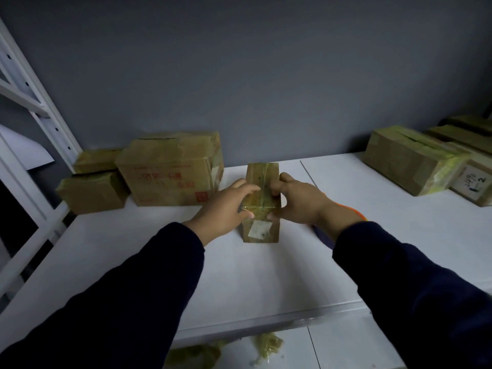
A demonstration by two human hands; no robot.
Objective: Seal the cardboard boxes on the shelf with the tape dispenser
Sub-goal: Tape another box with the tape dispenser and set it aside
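A small cardboard box [262,201] stands in the middle of the white shelf [266,283], well apart from the other boxes; clear tape runs along its top and across its near edge, and a white label is on its near face.

The left hand [226,209] grips the box from its left side; the fingers are curled over the top edge and the thumb presses the near face just under the tape. The right hand [298,202] grips the box from the right side in the same way; its fingers are bent onto the top and its thumb touches the near face. Both arms wear dark sleeves [133,288].

An orange and purple thing [356,212] lies on the shelf under the right wrist; most of it is hidden, so I cannot tell what it is.

At the back left a large box with red print [170,171] stands against the grey wall [253,75]; two smaller boxes [93,193] are just beside it, near the white shelf post [53,123]. At the back right lies a long taped box [410,161]; a box with a white label [474,182] touches it.

On the lower shelf lie crumpled pieces of tape [267,347].
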